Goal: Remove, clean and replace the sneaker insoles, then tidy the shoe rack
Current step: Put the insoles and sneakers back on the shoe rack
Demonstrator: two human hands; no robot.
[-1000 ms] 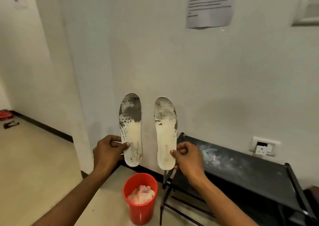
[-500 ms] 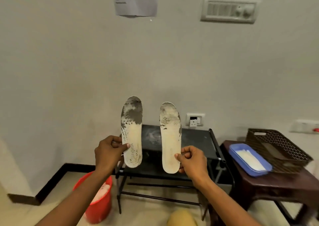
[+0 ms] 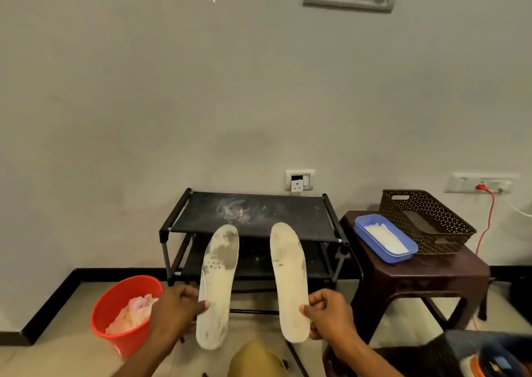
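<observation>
I hold two dirty white insoles side by side in front of the black two-tier shoe rack (image 3: pixel 253 212). My left hand (image 3: pixel 175 310) pinches the left insole (image 3: pixel 217 284) at its heel end; this one has dark grey stains near the toe. My right hand (image 3: pixel 328 314) pinches the right insole (image 3: pixel 289 278) at its heel end. Both insoles point away from me and tilt forward, toes over the rack. The rack's top shelf is dusty with a pale smear. No sneakers are in view.
A red bucket (image 3: pixel 115 299) with a pinkish cloth (image 3: pixel 132 313) stands on the floor left of the rack. Right of it, a dark brown stool (image 3: pixel 417 276) carries a blue tray (image 3: pixel 385 237) of white powder and a brown woven basket (image 3: pixel 426 221). An orange cable (image 3: pixel 486 224) hangs from a wall socket.
The view has swung right and pulled back, bringing the whole rack and stool into sight. Both insoles have dropped from upright to a forward tilt, lower in view.
</observation>
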